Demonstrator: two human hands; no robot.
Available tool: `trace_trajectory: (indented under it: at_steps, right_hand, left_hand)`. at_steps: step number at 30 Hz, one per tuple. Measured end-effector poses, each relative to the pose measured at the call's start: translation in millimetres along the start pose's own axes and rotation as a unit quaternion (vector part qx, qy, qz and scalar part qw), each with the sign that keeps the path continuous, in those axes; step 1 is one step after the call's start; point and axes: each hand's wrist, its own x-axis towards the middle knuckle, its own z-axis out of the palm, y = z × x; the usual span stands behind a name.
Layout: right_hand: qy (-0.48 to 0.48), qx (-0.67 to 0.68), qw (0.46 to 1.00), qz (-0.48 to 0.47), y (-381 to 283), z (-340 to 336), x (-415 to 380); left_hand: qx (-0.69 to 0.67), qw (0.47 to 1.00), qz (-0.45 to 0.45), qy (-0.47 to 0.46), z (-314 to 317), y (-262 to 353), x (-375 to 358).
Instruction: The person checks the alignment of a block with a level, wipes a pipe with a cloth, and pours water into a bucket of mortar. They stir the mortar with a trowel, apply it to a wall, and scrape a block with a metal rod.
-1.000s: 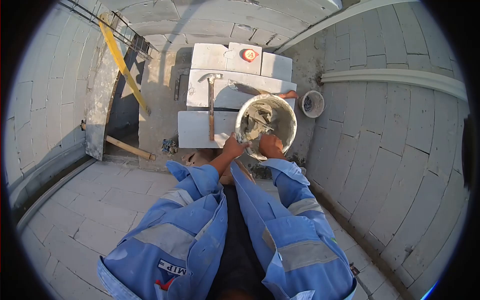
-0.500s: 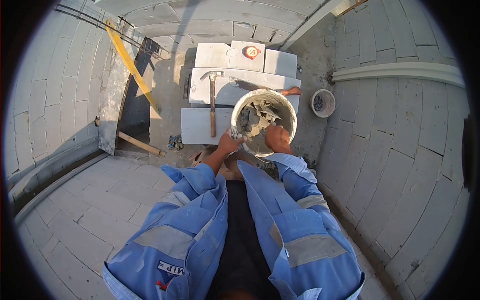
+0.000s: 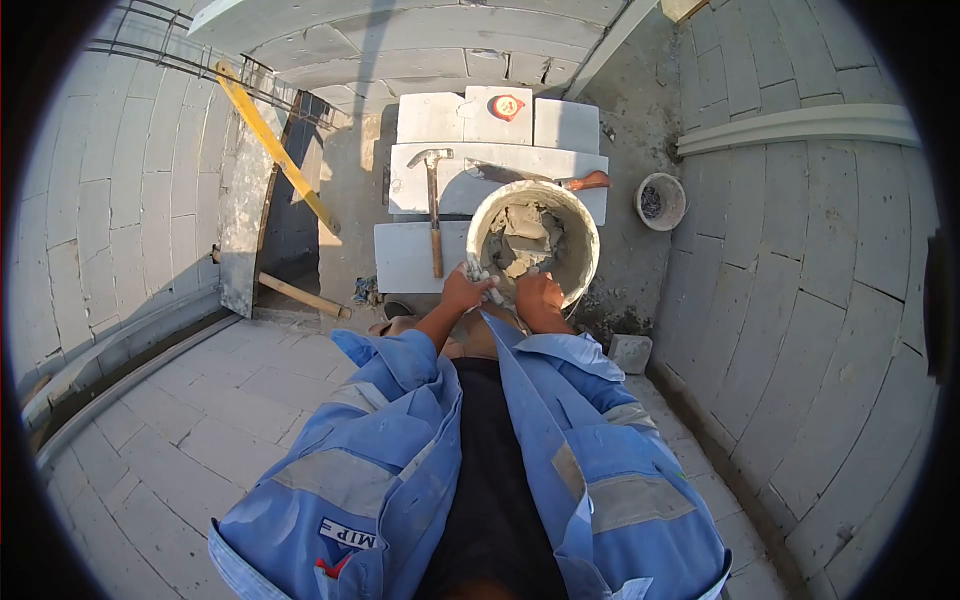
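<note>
A mortar-smeared bucket [image 3: 583, 250] stands tilted toward me in front of the white blocks. At its left rim, my left hand [image 3: 467, 290] is closed on the edge, with pale mortar on the fingers. My right hand [image 3: 540, 292] is a closed fist inside the near side of the bucket; what it grips is hidden. Just beyond that fist lies a thick lump of grey mortar [image 3: 527, 232]. Left of the bucket, a claw hammer [image 3: 434, 205] rests on the blocks. Behind the bucket lies a handsaw [image 3: 587, 181] with a brown handle, its blade partly covered.
White blocks [image 3: 420, 258] form a low platform, with a red tape measure [image 3: 506, 107] on top. A small bucket [image 3: 676, 203] with dark bits stands right. A yellow level [image 3: 280, 155] leans at left near a wooden stick [image 3: 305, 297]. Block walls [image 3: 790, 330] rise on both sides.
My right fist has moved left and toward me inside the bucket. The mortar lump now sits higher in front of it. My left hand stays on the rim, and the view has shifted slightly.
</note>
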Motion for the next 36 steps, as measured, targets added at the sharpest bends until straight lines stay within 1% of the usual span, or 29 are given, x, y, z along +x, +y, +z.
trace_trajectory:
  at_steps: [1,3,4,5,6,7,8,9,11,12,14,15,17,18,19,21,22,23,24,25,26,27,29,31,32,34,35,36]
  right_hand:
    - [0.000,0.004,1.000,0.003,2,-4,1]
    - [-0.034,-0.009,0.999,-0.028,7,-20,4]
    - [-0.031,0.029,0.999,-0.030,11,-32,-6]
    - [-0.027,0.035,0.999,-0.025,8,-36,-16]
    - [-0.015,0.043,0.999,-0.007,7,-35,-29]
    - [-0.006,0.052,0.999,0.015,6,-31,-40]
    - [-0.056,0.035,0.998,0.021,6,-8,-28]
    - [-0.057,0.038,0.997,0.029,4,-1,-19]
    - [-0.104,0.041,0.992,0.050,-2,1,0]
    - [-0.147,0.041,0.986,0.068,-3,-16,4]
    - [-0.136,0.084,0.984,0.083,3,-65,-14]
    - [-0.127,0.089,0.983,0.098,14,-74,-19]
    - [-0.116,0.094,0.980,0.130,23,-87,-26]
    - [-0.059,0.096,0.979,0.169,22,-93,-27]
    - [-0.003,0.098,0.972,0.211,19,-95,-25]
    - [-0.009,0.121,0.962,0.246,18,-82,-3]
    - [-0.013,0.140,0.956,0.259,14,-68,7]
    - [-0.006,0.144,0.948,0.283,6,-41,19]
    - [0.039,0.180,0.932,0.311,2,-7,32]
    - [0.070,0.207,0.919,0.328,-5,16,31]
    - [0.051,0.198,0.920,0.334,-20,27,16]
    - [0.019,0.196,0.923,0.332,-30,25,13]
    - [-0.015,0.183,0.925,0.332,-47,1,2]
    - [-0.068,0.148,0.938,0.305,-52,-9,-21]
    - [-0.068,0.144,0.937,0.312,-52,-13,-32]
    - [-0.110,0.089,0.945,0.293,-71,-43,-60]
    - [-0.113,0.088,0.944,0.297,-76,-50,-67]
    - [-0.063,0.034,0.952,0.298,-79,-56,-70]
  left_hand:
    - [0.022,1.000,-0.011,-0.005,0,1,0]
    - [0.053,0.998,-0.019,-0.008,-5,0,2]
    - [0.063,0.998,0.002,-0.013,-6,-5,5]
    - [0.068,0.997,0.019,-0.019,-6,-10,12]
    - [0.047,0.998,-0.018,-0.042,-10,15,-5]
    - [0.052,0.997,-0.025,-0.051,-9,3,-2]
    - [0.120,0.992,0.009,-0.028,-8,-8,7]
    - [0.187,0.981,0.047,-0.003,-8,-14,15]
    - [0.193,0.979,0.055,-0.025,-10,-6,18]
    - [0.200,0.977,0.058,-0.043,-16,-3,16]
    - [0.210,0.973,0.072,-0.067,-26,14,6]
    - [0.205,0.972,0.086,-0.078,-26,22,8]
    - [0.209,0.968,0.109,-0.091,-24,14,20]
    - [0.210,0.965,0.125,-0.092,-23,10,25]
    - [0.214,0.962,0.130,-0.111,-24,19,24]
    - [0.254,0.956,0.066,-0.131,-26,29,19]
    - [0.227,0.959,0.067,-0.157,-30,26,23]
    - [0.234,0.952,0.078,-0.180,-35,31,30]
    - [0.230,0.950,0.085,-0.194,-36,39,32]
    - [0.219,0.952,0.073,-0.200,-40,40,21]
    - [0.243,0.950,0.057,-0.189,-43,48,16]
    - [0.236,0.950,0.058,-0.195,-47,46,17]
    - [0.223,0.950,0.079,-0.206,-50,35,29]
    - [0.240,0.942,0.076,-0.219,-52,41,36]
    - [0.239,0.941,0.078,-0.225,-51,41,37]
    - [0.244,0.938,0.074,-0.233,-48,39,35]
    - [0.244,0.938,0.072,-0.237,-49,36,33]
    - [0.227,0.939,0.084,-0.245,-49,33,35]
